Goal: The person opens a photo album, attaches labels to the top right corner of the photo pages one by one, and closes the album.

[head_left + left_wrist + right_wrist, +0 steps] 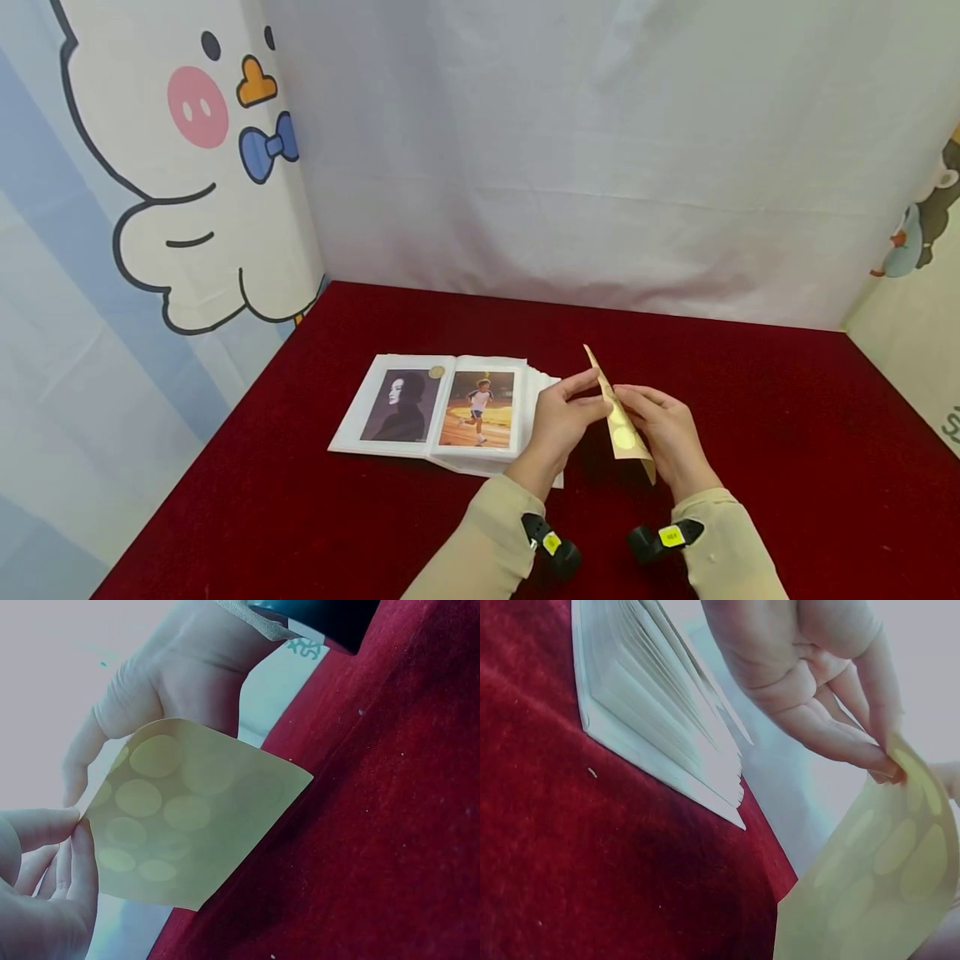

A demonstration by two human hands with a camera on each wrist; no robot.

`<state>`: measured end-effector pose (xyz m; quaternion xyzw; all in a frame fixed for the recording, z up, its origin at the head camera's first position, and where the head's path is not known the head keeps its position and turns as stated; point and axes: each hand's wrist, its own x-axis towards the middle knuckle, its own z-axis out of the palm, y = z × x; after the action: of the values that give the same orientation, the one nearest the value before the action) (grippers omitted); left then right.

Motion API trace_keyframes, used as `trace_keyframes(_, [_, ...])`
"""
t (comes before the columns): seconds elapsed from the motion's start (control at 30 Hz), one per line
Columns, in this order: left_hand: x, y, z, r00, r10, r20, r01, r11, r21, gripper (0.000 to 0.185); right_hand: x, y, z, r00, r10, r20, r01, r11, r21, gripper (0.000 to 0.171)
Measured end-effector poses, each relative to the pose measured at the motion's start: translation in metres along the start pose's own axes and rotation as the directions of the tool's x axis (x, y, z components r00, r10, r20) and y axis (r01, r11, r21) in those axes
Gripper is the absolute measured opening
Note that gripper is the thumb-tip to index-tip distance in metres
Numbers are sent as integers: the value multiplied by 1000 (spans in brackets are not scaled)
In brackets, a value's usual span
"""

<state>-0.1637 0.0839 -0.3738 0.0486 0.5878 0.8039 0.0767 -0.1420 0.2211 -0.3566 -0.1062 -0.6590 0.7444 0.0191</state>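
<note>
yellow sheet (623, 433), dotted with round shapes, stands on edge between two hands in the head view, right of the middle and over the red cloth (300, 517). the left hand (557, 423) pinches its far left side between thumb and fingers, the grip narrow. the right hand (667, 433) comes from the other side, its fingertips touching the sheet high up; whether they close on it, i cannot tell. the near corner of the sheet bends away toward the right palm. beige sleeves (491, 529) cover both forearms, and at each wrist sits a black device (558, 557) with a yellow label. just left of the left hand lies an open photo album (357, 417), with a dark portrait (401, 410) on one page and a photo of a runner (477, 408) on the other. a round gold sticker (437, 372) sits at the portrait's upper right corner. a white curtain (585, 167) hangs behind, and a cartoon figure (187, 142) is printed on the left wall.

in the left wrist view the sheet faces the camera, its circles pale against the yellow. the left hand, at lower left, pinches the edge; the right hand reaches down from above, partly behind the sheet, one finger close to that same edge.

in the right wrist view the left hand, near the top, pinches the curved sheet by its upper edge. the right hand shows only in part at the right border. the album lies beyond at upper left, its page edges fanned.
</note>
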Motion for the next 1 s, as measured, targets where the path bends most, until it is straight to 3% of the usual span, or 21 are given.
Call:
trace_keyframes(0.27, [1,1,1,999,28,24,-28,1000,-3,43,-1,2,-1,1000,-2,27,3,999,-44,5])
trace_keyframes(0.43, [0,5,1,999,30,42,-30,1000,-7,44,-2,1,0,1000,-4,5,5,997,-80,15])
trace_keyframes(0.7, [1,5,0,997,29,76,-27,999,-39,48,-2,1,2,998,-44,-40,38,990,-137,4])
trace_keyframes(0.87, [2,4,0,997,37,62,-35,999,-28,47,-2,3,4,989,-127,-76,106,966,-236,19])
trace_keyframes(1.0, [2,4,1,998,33,56,-32,999,-15,45,-1,5,7,969,-217,-117,162,919,-359,33])
